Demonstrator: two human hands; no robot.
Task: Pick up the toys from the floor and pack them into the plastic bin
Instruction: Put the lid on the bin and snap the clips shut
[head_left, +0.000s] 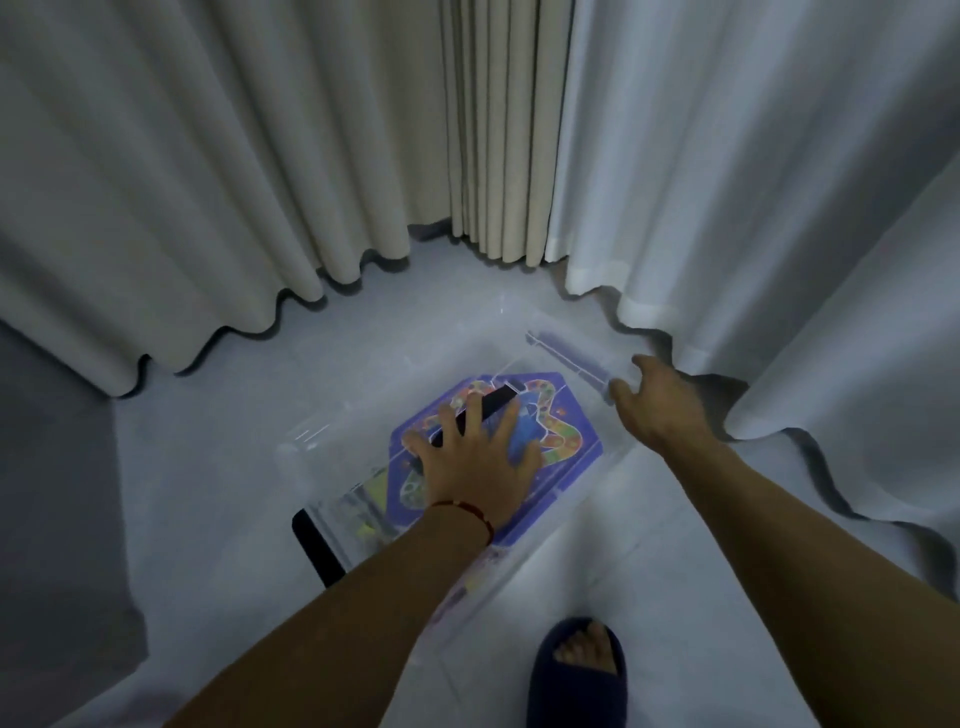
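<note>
my left hand (478, 462) fingers spreading flat, pressing the purple game board (558, 441) inside the clear bin (613, 467), my right hand (657, 397) gripping its rim

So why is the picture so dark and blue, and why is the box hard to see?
Head view: the room is dim, so everything has a bluish-grey tint. The clear plastic bin shows mainly as faint pale edges and streaks of reflection. The left hand presses spread on the purple game board; the right hand is slightly soft at the bin's rim. The wide lens bends the curtains outward.
</note>
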